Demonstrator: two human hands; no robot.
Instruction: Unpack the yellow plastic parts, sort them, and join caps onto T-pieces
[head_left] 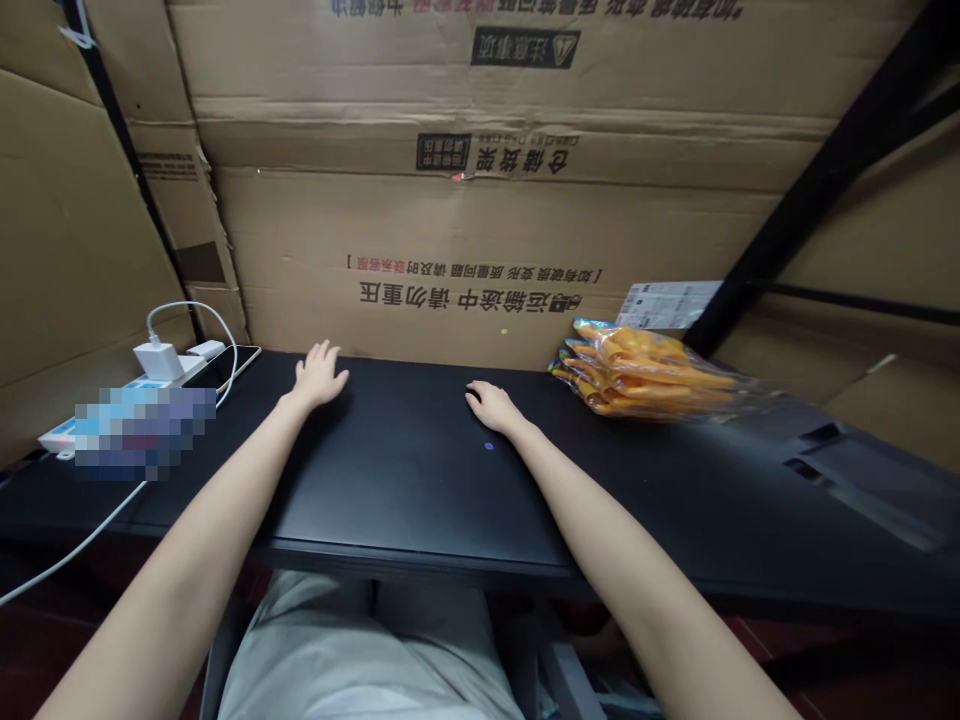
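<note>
At one black table (405,510); apparently idling, probably calling next for a rightward reach. Back right: one pile of orange bagged packs (645,374), too overlapped to count. Both hands empty: left hand (319,376) spread, right hand (493,407) loosely flat. Far left: two white adapters (157,361). Near right hand: one blue dot (489,447).

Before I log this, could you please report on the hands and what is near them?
Left hand spread, right hand palm down, both over table, seemingly empty. Orange packs right of right hand. Cable left of left hand.
</note>
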